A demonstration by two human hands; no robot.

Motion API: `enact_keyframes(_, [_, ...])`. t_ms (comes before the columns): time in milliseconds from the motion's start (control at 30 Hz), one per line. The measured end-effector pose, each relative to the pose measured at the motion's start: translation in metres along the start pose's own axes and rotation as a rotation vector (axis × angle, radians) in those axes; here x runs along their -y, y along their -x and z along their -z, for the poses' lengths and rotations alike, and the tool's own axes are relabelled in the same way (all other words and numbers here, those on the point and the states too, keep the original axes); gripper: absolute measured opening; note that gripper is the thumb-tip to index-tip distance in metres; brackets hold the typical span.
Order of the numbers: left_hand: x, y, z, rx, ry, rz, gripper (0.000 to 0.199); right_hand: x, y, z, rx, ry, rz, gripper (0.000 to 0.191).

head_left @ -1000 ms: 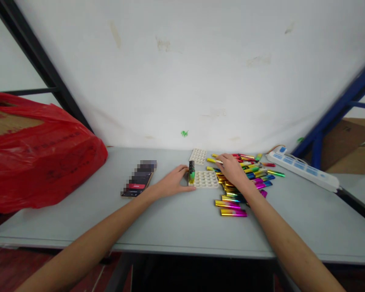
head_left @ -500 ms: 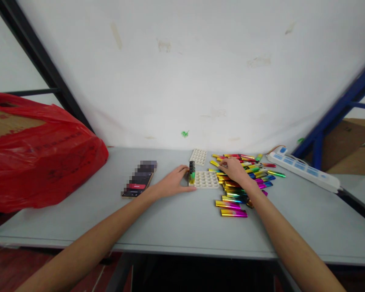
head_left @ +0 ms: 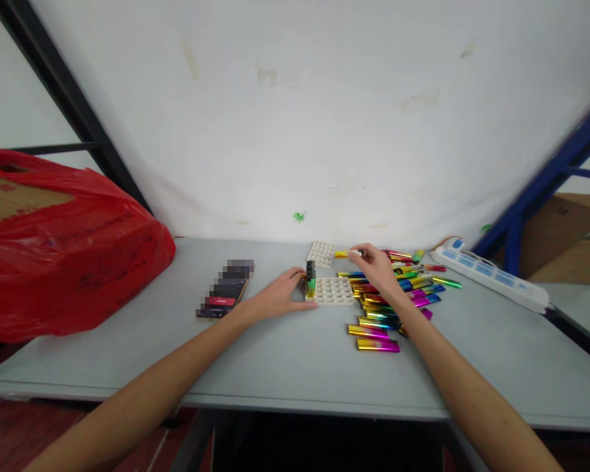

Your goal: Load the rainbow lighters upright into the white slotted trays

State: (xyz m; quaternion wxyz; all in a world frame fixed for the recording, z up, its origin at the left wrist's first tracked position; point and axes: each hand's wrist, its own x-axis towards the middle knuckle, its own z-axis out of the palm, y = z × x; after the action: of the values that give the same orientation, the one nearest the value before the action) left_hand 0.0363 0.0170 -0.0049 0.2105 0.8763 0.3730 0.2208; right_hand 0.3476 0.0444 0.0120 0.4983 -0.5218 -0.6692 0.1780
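Observation:
My left hand [head_left: 280,294] is at the left end of a white tray [head_left: 343,291] with rows of round holes. Its thumb lies along the near edge and its fingers reach the far left corner, so the hand is closed around that end. A row of lighters [head_left: 311,280] with black tops stands upright in the tray's leftmost holes. Above the far side of the pile, my right hand [head_left: 375,265] pinches a yellow lighter [head_left: 341,254], its body pointing left. Beneath and beside that hand lies a heap of shiny multicoloured lighters [head_left: 373,315].
A second white holed tray [head_left: 320,254] lies behind the first, near the wall. To the left are a phone [head_left: 222,303] and a large red plastic bag [head_left: 78,262]. A white power strip [head_left: 491,275] runs along the right side of the grey table [head_left: 275,367].
My right hand has lifted a yellow lighter from the back of the pile and moved slightly up and left. My left hand and the tray have stayed in place.

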Motion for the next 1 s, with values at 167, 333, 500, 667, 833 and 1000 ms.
enact_keyframes(167, [0.000, 0.000, -0.001, -0.012, 0.003, 0.000, 0.079, 0.018, 0.006, -0.008, 0.075, -0.374, -0.147, 0.059])
enact_keyframes(333, [-0.002, 0.000, 0.000, 0.002, -0.004, 0.013, 0.080, 0.036, 0.018, -0.015, 0.214, -0.703, -0.289, 0.061])
enact_keyframes(500, [-0.005, 0.001, 0.001, -0.004, 0.009, 0.002, 0.078, 0.045, 0.023, -0.016, 0.336, -0.607, -0.270, 0.059])
enact_keyframes(667, [-0.004, 0.001, 0.001, -0.017, 0.015, -0.002, 0.077, 0.046, 0.022, -0.020, 0.294, -0.366, -0.103, 0.063])
enact_keyframes(833, [-0.003, 0.001, 0.001, -0.014, 0.017, -0.003, 0.077, 0.049, 0.023, -0.026, 0.264, -0.321, -0.139, 0.065])
enact_keyframes(1000, [-0.004, 0.001, 0.001, -0.007, 0.021, -0.006, 0.076, 0.052, 0.025, -0.026, 0.085, -0.054, -0.044, 0.069])
